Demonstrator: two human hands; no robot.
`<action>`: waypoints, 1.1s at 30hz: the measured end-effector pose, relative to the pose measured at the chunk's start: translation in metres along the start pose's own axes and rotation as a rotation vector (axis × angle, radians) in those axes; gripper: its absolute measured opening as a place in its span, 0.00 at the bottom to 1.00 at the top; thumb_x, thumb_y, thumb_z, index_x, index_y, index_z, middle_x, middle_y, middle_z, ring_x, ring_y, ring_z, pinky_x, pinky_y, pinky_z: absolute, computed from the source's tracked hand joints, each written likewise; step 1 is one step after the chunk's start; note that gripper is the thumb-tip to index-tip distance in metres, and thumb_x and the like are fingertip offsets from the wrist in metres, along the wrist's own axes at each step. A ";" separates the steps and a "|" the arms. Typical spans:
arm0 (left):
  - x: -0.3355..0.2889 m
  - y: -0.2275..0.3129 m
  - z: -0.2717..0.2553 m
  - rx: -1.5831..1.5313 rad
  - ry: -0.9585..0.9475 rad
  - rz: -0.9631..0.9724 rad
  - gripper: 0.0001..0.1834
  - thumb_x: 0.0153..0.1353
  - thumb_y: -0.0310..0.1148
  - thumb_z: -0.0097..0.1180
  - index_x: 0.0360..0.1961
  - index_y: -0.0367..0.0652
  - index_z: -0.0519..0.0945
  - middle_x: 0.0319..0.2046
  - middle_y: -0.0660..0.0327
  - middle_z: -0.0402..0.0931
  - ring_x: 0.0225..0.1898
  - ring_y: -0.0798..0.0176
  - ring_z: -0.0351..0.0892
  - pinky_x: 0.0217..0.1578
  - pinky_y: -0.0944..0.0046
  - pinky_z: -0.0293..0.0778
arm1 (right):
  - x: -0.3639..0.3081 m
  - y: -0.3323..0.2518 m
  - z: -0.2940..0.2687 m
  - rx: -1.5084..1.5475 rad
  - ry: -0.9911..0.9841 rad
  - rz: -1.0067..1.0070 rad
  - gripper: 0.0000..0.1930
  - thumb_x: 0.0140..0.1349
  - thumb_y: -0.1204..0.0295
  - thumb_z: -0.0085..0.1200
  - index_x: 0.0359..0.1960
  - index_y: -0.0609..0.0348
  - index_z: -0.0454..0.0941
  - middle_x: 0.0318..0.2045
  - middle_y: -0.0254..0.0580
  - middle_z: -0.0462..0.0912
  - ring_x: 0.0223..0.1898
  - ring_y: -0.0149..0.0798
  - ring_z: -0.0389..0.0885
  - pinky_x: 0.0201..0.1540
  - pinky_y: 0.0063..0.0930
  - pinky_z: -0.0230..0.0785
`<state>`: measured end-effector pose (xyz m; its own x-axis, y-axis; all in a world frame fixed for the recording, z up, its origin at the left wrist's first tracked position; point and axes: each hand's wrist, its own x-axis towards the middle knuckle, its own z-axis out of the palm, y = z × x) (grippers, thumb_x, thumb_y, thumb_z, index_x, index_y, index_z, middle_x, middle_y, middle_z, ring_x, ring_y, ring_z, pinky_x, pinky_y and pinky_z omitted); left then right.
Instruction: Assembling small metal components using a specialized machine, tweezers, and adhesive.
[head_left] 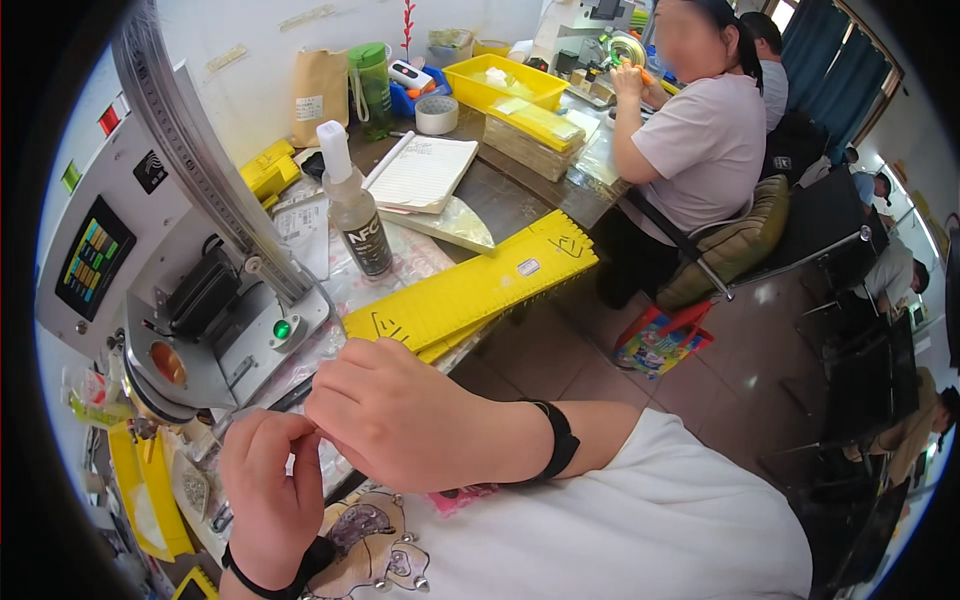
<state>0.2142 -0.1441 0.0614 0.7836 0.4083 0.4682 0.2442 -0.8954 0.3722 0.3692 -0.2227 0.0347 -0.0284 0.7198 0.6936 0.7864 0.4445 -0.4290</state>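
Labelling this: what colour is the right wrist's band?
Black; the band shows best in the head view.

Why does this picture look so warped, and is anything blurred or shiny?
In the head view, the wide lens leaves dark corners and bows the metal column near the rim; bright glare dots the floor; the seated co-worker's face is blurred; the right hand looks fairly sharp.

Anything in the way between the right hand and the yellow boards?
Nothing visible: in this view the right hand overlaps the near end of the yellow boards. The white-capped bottle stands beside them, off that path.
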 end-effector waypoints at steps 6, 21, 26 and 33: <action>0.016 -0.004 0.019 -0.155 -0.135 -0.001 0.10 0.46 0.18 0.56 0.31 0.37 0.73 0.24 0.56 0.70 0.27 0.52 0.69 0.29 0.59 0.65 | -0.018 0.018 -0.002 0.091 -0.014 0.122 0.07 0.47 0.78 0.54 0.29 0.60 0.70 0.30 0.43 0.71 0.33 0.47 0.70 0.37 0.36 0.62; 0.050 -0.050 0.113 0.217 -0.380 0.066 0.38 0.44 0.38 0.66 0.58 0.43 0.66 0.52 0.48 0.67 0.54 0.46 0.65 0.56 0.52 0.61 | -0.179 0.144 -0.101 -0.437 0.618 0.747 0.04 0.59 0.76 0.49 0.28 0.62 0.70 0.26 0.42 0.70 0.26 0.37 0.69 0.29 0.29 0.63; 0.051 -0.036 0.116 0.174 -0.406 -0.006 0.37 0.42 0.41 0.67 0.57 0.47 0.69 0.49 0.50 0.67 0.51 0.48 0.67 0.53 0.53 0.62 | -0.187 0.167 -0.110 -0.645 0.537 0.685 0.04 0.57 0.76 0.49 0.28 0.62 0.69 0.26 0.45 0.71 0.29 0.45 0.70 0.34 0.34 0.63; 0.046 -0.036 0.118 0.200 -0.391 -0.009 0.32 0.42 0.41 0.67 0.52 0.50 0.74 0.49 0.51 0.67 0.51 0.48 0.66 0.52 0.52 0.62 | -0.188 0.197 -0.114 -0.664 0.461 0.724 0.03 0.57 0.76 0.48 0.29 0.62 0.69 0.27 0.47 0.72 0.33 0.50 0.70 0.38 0.39 0.63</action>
<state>0.3086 -0.1142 -0.0248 0.9287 0.3530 0.1131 0.3277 -0.9245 0.1946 0.5996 -0.3313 -0.1149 0.7024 0.3642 0.6115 0.7040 -0.4821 -0.5215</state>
